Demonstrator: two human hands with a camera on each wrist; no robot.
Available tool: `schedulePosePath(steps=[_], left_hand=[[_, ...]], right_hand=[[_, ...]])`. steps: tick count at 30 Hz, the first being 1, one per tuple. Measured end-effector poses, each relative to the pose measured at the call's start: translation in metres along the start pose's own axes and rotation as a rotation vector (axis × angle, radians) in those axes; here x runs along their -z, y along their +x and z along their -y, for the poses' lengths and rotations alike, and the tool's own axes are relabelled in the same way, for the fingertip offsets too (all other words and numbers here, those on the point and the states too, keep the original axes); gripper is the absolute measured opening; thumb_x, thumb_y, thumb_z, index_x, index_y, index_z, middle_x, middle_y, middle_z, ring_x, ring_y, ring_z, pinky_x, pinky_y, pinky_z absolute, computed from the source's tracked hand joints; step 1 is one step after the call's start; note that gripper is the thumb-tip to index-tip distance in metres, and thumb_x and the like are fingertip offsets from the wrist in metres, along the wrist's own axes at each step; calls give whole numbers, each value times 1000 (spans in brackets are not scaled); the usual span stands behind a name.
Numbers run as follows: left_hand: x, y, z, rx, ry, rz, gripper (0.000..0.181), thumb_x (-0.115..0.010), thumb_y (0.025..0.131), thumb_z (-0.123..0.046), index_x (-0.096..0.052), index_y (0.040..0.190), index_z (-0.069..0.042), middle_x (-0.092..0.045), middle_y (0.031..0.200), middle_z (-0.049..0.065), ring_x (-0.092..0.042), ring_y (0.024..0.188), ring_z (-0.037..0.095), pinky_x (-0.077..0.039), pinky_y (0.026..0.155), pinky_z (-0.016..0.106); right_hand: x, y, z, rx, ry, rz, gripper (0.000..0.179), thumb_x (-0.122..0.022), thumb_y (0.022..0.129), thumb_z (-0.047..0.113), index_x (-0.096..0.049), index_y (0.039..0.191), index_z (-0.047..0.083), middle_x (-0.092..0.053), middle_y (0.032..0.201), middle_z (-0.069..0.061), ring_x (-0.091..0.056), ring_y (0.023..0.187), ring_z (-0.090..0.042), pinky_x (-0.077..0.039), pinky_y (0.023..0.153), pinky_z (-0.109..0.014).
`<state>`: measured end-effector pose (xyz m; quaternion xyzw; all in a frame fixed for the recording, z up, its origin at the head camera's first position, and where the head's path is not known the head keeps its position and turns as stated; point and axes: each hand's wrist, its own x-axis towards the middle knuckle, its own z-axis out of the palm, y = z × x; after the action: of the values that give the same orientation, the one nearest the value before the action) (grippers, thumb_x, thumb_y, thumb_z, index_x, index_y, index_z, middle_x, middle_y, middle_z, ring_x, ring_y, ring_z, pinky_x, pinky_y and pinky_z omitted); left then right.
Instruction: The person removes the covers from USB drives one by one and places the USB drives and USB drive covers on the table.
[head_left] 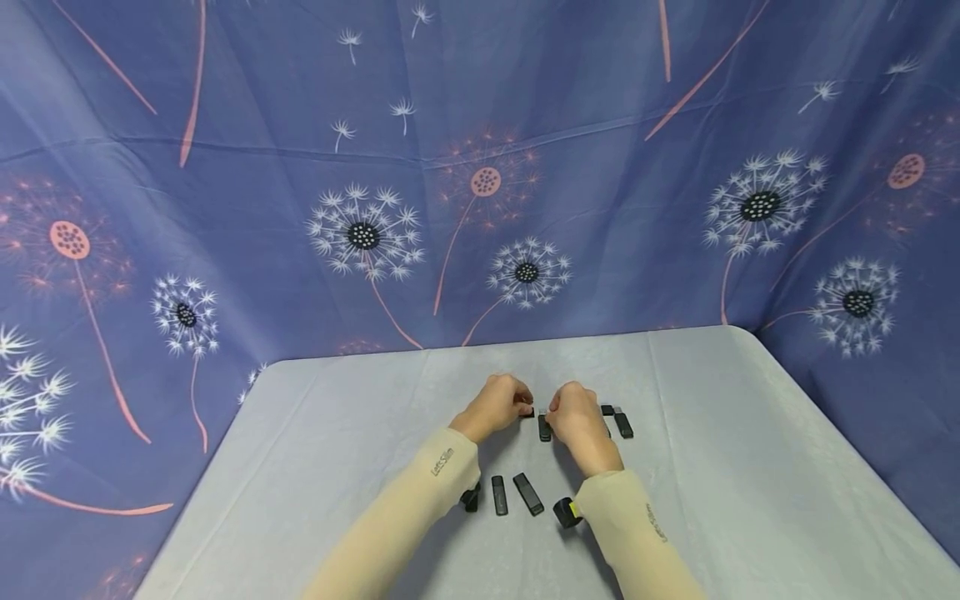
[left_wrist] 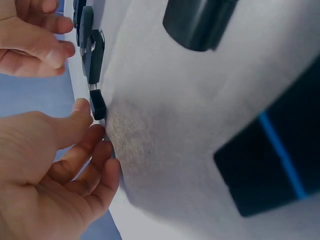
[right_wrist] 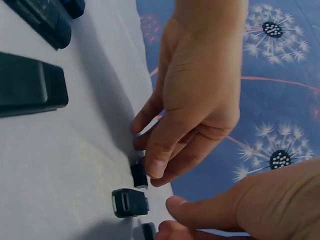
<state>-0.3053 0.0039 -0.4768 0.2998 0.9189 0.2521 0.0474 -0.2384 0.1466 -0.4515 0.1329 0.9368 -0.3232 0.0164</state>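
My left hand [head_left: 497, 407] is at the far middle of the table, fingers bent and relaxed. Its thumb and index fingertips are right beside a small black cap [left_wrist: 97, 105] lying on the cloth; whether they touch it is unclear. Close by on the right is my right hand [head_left: 577, 412], loosely curled with nothing between its fingers in the left wrist view. Next to its thumb lies an uncapped black USB stick [right_wrist: 130, 202], metal plug outward. Another black USB stick [head_left: 623, 424] and its cap [head_left: 607, 410] lie further right. The right hand partly hides one more dark piece.
Two black USB sticks, one upright in view [head_left: 499, 495] and one slanted [head_left: 528, 493], lie nearer between the forearms. A black wrist camera [head_left: 567, 512] sits below the right wrist. The pale cloth-covered table [head_left: 337, 433] ends at a blue dandelion-print curtain [head_left: 450, 250].
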Motion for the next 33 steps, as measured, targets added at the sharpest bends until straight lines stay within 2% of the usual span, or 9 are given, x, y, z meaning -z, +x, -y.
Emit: schedulePosePath(steps=[2,6,9,12,18,24,33], left_hand=[[0,-2,1,3,-7,-5,14,-74,96,-12,-80,106,-6,-79,95,6,-71,84,15,-56,74,23],[3,-7,1,-10,20,-9,20,-70,99,-18,-79,113,-5,-77,98,7,-70,84,15,-56,73,25],[6,-14,1,-31,49,-16,24,-68,100,-21,-78,115,-5,-77,103,8,-71,91,18,-58,79,30],[10,-24,2,-58,76,-33,27,-68,99,-24,-77,115,-4,-77,107,9,-72,97,20,-59,86,33],[14,-49,2,-126,96,-84,32,-70,98,-29,-77,115,-3,-76,112,11,-73,103,23,-59,91,35],[16,-76,-2,-169,82,-121,45,-69,98,-42,-75,122,-4,-75,119,8,-71,113,23,-56,99,37],[22,-120,-7,-172,59,-196,55,-65,97,-56,-70,131,-13,-72,127,4,-68,119,23,-55,102,41]], right_hand=[[2,-2,0,53,-9,-7,3,-77,89,4,-76,92,3,-73,91,-10,-67,78,-23,-56,68,-39],[5,-7,-4,230,-18,-14,17,-76,90,3,-76,107,-1,-74,95,-13,-70,88,-27,-58,74,-42],[6,-14,-10,360,-20,-37,22,-76,91,3,-73,112,-3,-74,98,-16,-71,92,-31,-59,75,-42],[7,-22,-17,448,-32,-73,23,-76,91,4,-72,113,-4,-74,100,-19,-72,91,-32,-60,74,-42],[8,-40,-29,538,-60,-160,26,-78,90,5,-72,114,-2,-74,101,-16,-70,88,-27,-59,73,-42],[13,-58,-35,580,-35,-187,34,-79,89,5,-71,121,-2,-73,107,-18,-72,97,-30,-61,78,-44],[21,-87,-45,612,15,-272,41,-81,88,9,-68,127,1,-75,114,-14,-71,111,-35,-57,94,-53]])
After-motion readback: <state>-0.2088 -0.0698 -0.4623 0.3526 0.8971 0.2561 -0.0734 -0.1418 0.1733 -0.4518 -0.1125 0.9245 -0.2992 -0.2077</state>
